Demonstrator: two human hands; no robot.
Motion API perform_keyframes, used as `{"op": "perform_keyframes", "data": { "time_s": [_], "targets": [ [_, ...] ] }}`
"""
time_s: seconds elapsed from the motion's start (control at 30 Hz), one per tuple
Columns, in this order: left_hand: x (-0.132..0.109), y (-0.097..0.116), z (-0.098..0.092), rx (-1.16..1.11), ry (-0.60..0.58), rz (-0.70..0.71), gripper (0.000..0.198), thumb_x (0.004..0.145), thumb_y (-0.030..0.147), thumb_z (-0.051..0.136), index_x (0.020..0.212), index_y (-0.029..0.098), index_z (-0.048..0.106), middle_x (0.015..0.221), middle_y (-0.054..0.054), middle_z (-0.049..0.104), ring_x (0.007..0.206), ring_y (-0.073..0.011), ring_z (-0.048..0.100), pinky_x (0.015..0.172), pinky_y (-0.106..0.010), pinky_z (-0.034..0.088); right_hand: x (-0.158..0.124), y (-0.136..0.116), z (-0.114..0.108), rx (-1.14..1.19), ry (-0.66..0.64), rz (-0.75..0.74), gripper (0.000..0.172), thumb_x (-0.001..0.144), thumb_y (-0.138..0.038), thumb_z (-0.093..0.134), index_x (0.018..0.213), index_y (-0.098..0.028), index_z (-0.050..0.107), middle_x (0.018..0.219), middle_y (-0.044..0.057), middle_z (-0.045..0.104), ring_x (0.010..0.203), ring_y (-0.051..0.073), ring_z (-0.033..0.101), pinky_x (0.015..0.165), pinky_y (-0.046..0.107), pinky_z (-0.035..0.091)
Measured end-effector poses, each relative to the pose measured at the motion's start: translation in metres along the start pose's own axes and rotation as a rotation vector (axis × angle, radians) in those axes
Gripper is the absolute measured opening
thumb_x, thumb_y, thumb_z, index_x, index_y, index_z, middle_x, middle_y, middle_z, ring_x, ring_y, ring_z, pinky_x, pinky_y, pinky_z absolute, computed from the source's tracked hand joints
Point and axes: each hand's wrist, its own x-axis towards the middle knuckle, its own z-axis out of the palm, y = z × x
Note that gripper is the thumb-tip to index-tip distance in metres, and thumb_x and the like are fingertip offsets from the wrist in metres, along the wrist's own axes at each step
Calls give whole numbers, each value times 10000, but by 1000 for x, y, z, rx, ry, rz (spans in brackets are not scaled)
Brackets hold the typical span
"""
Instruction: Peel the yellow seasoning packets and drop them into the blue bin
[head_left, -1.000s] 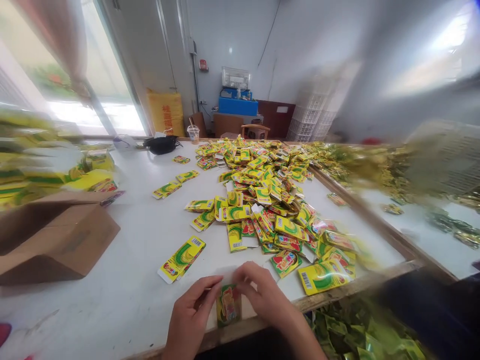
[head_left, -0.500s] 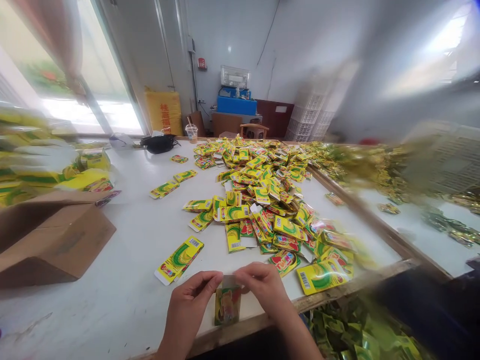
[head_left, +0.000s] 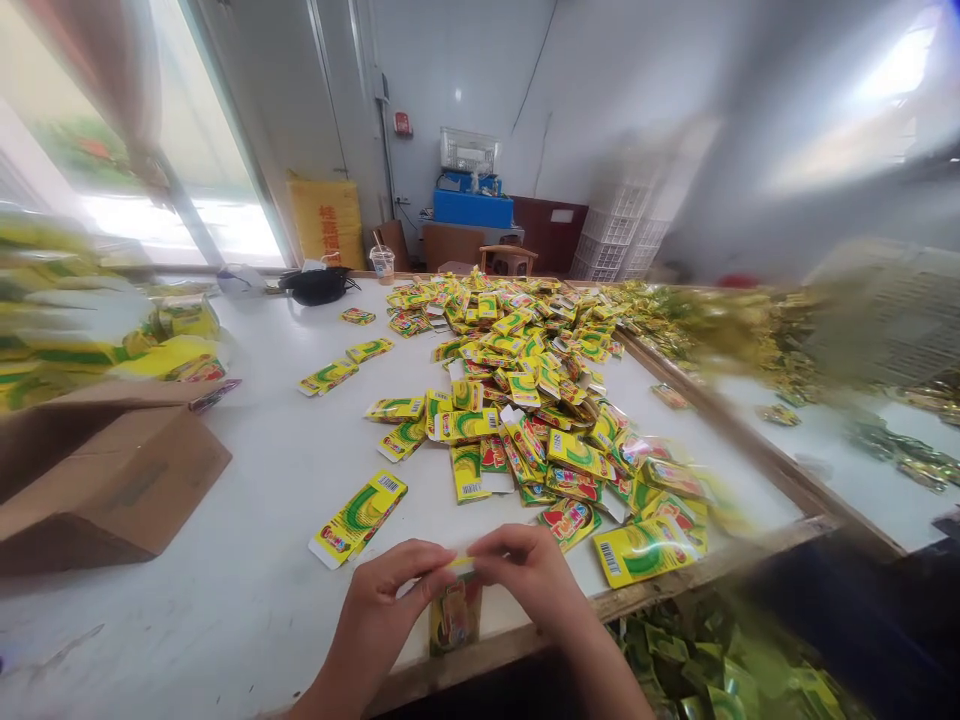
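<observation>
Near the front edge of the table, a small printed carton (head_left: pixel 456 620) in yellow, green and red stands below my fingers, its front in shadow. My left hand (head_left: pixel 386 605) pinches the carton's top end from the left. From the other side my right hand (head_left: pixel 529 575) grips the same top end with thumb and fingers, and a narrow yellow strip of flap shows between the two hands. Part of the carton's top is hidden behind my fingertips. Just left of my left hand lies a flat yellow carton (head_left: pixel 361 515) with a white flap.
A large heap of yellow-green cartons (head_left: pixel 517 350) spreads across the table (head_left: pixel 262 500). An open cardboard box (head_left: pixel 150 480) sits at left. Wooden strips (head_left: pixel 697 410) border the right side, with foil packets (head_left: pixel 776 335) beyond. Green packets (head_left: pixel 697 650) lie below the front edge. A plastic cup (head_left: pixel 382 265) stands far back.
The pale flap that stood up between my hands is now folded down, showing a yellow strip. My left fingers have shifted slightly right, closer to my right hand.
</observation>
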Motion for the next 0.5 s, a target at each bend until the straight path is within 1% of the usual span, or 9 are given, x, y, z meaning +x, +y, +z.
{"op": "perform_keyframes", "data": {
  "time_s": [0.1,0.2,0.27,0.33,0.4,0.5],
  "targets": [
    [-4,-11,-4,119,-4,186,239,814,234,719,1038,310,756,981,-15,769,893,-182,715,802,-232,564,-3,-5,0,-84,10,-90,90,781,-170,716,825,-219,778,771,19,733,723,191,684,654,264,524],
    [-7,-17,-8,200,-14,286,303,830,187,700,1108,307,720,985,-18,761,891,-177,715,808,-241,572,-7,-11,2,-207,-5,-219,147,772,-120,731,856,-238,759,813,-2,711,779,172,655,719,259,501],
    [-8,-19,-10,221,-25,325,368,835,162,692,1177,297,680,987,-26,753,878,-174,714,792,-244,579,-11,-13,3,-253,-7,-254,214,727,-101,778,882,-240,734,826,-15,689,783,165,635,730,256,493],
    [-10,-18,-10,221,-55,356,409,843,137,678,1218,298,651,1025,-34,739,904,-176,709,800,-250,580,-16,-10,4,-263,10,-274,256,705,-82,795,890,-237,708,851,-16,672,799,163,622,731,250,491],
    [-13,-17,-8,198,-73,370,386,848,117,666,1187,302,665,1058,-33,728,945,-181,700,822,-258,579,-23,-4,7,-256,22,-315,223,746,-70,755,887,-233,695,875,-7,659,826,163,618,754,253,489],
    [-23,-18,0,135,-60,358,336,861,105,643,1132,302,675,1063,-27,718,959,-181,691,824,-268,579,-31,9,22,-255,35,-387,172,849,-85,630,912,-235,689,953,26,641,899,173,616,799,271,489]
  ]
}}
